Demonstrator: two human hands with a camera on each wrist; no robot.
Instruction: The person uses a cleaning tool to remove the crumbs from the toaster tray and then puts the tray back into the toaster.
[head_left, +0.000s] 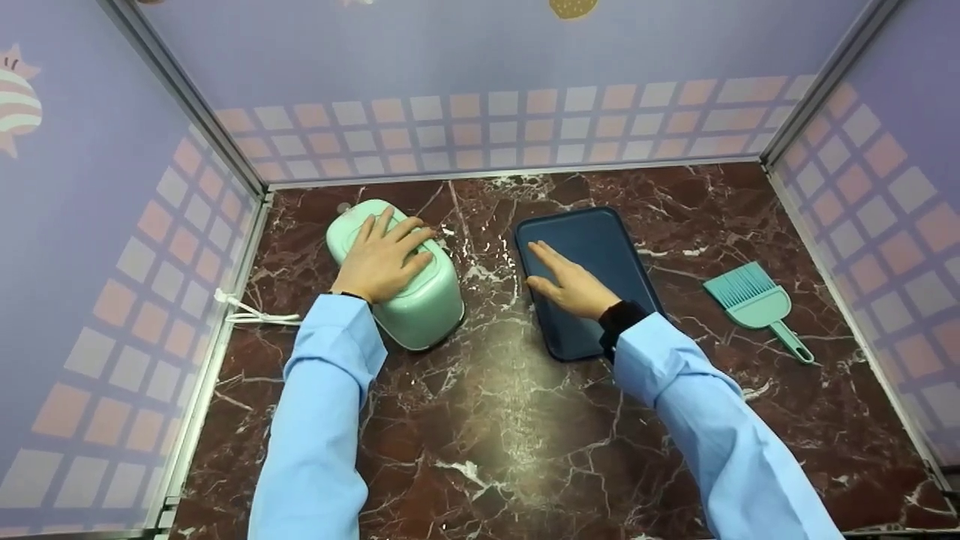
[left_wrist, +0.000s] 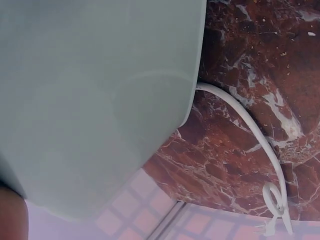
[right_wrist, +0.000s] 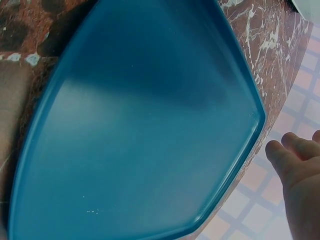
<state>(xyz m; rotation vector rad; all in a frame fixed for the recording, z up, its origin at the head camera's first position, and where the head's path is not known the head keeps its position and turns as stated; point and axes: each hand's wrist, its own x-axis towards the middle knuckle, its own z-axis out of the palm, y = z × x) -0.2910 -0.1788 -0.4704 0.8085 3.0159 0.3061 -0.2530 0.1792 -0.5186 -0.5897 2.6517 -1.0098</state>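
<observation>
Mint-green appliance [head_left: 431,311] sat left of centre on a marble table [head_left: 487,457]; left hand [head_left: 384,259] rested on top, fingers spread, clamped on nothing. Blue tray [head_left: 604,251] lay rightward; right hand [head_left: 574,286] was over it, fingers straight, thumb apart. Brush [head_left: 759,306], farther right; cord [head_left: 260,319], far left.

On the dark red marbled tabletop [head_left: 510,450], toward the right, a teal brush [head_left: 761,307], bristles [head_left: 739,285] pointing far left, handle [head_left: 791,342] near right. Around three sides, lavender panels [head_left: 487,45] bearing pink and white squares [head_left: 506,103], meeting at grey metal strips [head_left: 194,97].
</observation>
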